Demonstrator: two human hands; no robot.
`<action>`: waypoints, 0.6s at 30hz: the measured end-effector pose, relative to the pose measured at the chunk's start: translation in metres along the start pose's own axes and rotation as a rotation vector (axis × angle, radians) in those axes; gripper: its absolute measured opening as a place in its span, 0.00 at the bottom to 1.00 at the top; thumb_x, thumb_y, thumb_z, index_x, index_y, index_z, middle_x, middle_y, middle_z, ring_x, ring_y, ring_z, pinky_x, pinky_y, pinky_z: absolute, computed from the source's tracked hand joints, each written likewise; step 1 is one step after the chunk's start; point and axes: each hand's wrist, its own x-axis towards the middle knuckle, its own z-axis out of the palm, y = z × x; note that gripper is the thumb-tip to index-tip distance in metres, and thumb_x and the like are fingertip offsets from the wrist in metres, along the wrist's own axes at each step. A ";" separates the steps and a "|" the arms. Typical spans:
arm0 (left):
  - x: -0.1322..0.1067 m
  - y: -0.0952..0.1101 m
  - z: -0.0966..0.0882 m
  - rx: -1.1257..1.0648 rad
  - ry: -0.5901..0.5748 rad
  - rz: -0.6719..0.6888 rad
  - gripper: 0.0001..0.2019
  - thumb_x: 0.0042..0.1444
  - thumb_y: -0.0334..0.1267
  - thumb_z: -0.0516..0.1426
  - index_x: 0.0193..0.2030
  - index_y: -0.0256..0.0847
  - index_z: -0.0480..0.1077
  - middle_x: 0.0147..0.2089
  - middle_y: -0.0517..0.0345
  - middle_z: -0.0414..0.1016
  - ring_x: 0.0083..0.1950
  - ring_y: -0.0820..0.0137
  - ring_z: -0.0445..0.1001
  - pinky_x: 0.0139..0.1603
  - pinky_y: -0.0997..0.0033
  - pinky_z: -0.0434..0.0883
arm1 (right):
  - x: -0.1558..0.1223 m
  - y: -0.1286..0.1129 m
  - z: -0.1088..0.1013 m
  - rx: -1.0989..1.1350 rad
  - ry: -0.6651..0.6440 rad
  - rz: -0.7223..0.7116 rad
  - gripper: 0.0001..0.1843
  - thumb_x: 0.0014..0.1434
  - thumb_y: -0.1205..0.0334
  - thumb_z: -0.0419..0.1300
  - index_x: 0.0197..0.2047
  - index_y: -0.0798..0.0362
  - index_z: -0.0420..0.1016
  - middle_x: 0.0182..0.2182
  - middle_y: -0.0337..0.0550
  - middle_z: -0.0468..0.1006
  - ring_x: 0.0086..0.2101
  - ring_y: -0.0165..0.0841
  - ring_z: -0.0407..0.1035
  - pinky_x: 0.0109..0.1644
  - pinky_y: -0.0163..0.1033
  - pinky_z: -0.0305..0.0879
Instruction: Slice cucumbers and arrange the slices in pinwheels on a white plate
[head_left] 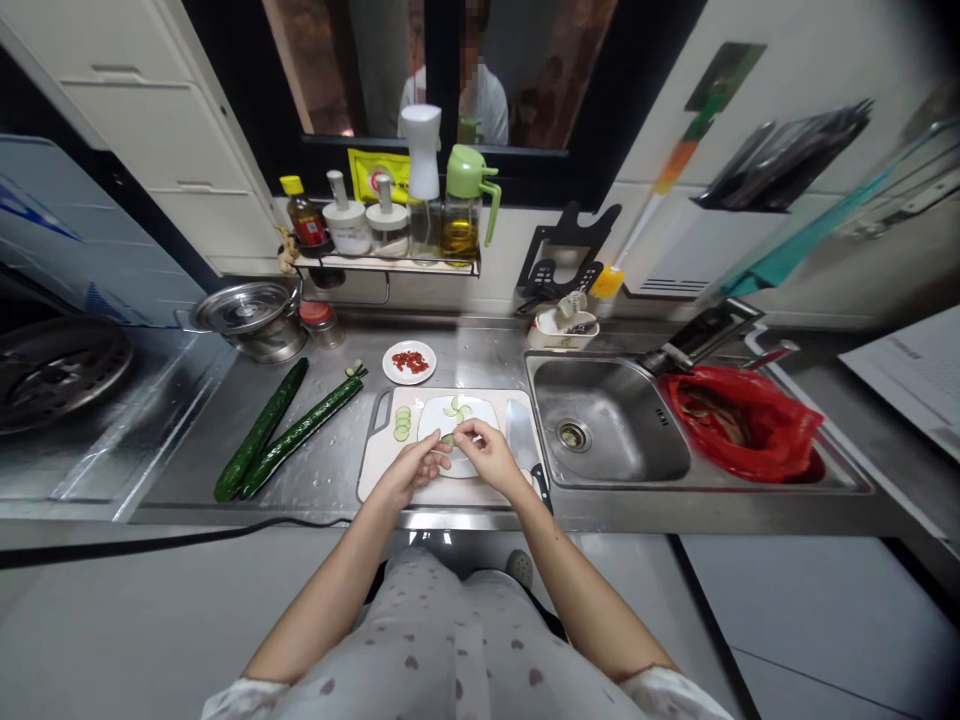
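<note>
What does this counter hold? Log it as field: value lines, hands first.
Left hand: fingers curled, beside a cucumber slice; its grip is unclear
Right hand: fingertips at the same slice; its grip is unclear
White plate: on the cutting board, under the hands, bearing more slices
Sliced row: overlapping cucumber rounds on the board, left of the plate
Kitchen knife: right of the plate, black handle toward the person
Cucumbers: two long ones, left of the board
Small white dish: beyond the board, holding chopped red pieces
</note>
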 end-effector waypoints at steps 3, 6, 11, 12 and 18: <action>0.002 0.001 0.002 -0.126 0.044 0.039 0.21 0.41 0.51 0.66 0.36 0.37 0.72 0.28 0.58 0.74 0.20 0.82 0.62 0.17 0.82 0.46 | 0.000 0.002 -0.002 -0.031 -0.051 -0.010 0.09 0.57 0.55 0.58 0.33 0.52 0.73 0.29 0.38 0.74 0.32 0.30 0.67 0.33 0.33 0.59; 0.002 0.002 0.002 -0.208 0.050 0.072 0.18 0.39 0.43 0.68 0.36 0.37 0.71 0.31 0.57 0.75 0.23 0.81 0.66 0.18 0.83 0.53 | 0.001 0.003 -0.002 -0.026 -0.063 0.021 0.08 0.56 0.56 0.58 0.32 0.52 0.72 0.28 0.38 0.74 0.32 0.29 0.67 0.33 0.33 0.59; 0.003 0.004 0.002 -0.224 0.083 0.118 0.18 0.36 0.37 0.69 0.35 0.36 0.72 0.30 0.57 0.75 0.24 0.80 0.67 0.22 0.82 0.59 | 0.000 0.001 0.001 0.051 -0.081 0.041 0.09 0.56 0.55 0.58 0.33 0.52 0.72 0.29 0.38 0.75 0.30 0.29 0.67 0.34 0.33 0.61; 0.003 0.004 0.002 -0.208 0.100 0.144 0.18 0.36 0.37 0.69 0.35 0.36 0.72 0.29 0.58 0.75 0.24 0.80 0.67 0.22 0.82 0.60 | -0.001 0.001 0.002 0.069 -0.089 0.044 0.09 0.56 0.55 0.59 0.33 0.52 0.72 0.29 0.38 0.75 0.30 0.29 0.67 0.34 0.34 0.62; 0.005 0.005 0.003 -0.060 0.189 0.319 0.18 0.35 0.39 0.68 0.34 0.36 0.71 0.22 0.65 0.69 0.23 0.80 0.65 0.26 0.79 0.60 | -0.001 0.000 0.004 0.107 -0.093 0.052 0.10 0.55 0.55 0.59 0.32 0.53 0.72 0.27 0.37 0.73 0.28 0.28 0.65 0.33 0.33 0.62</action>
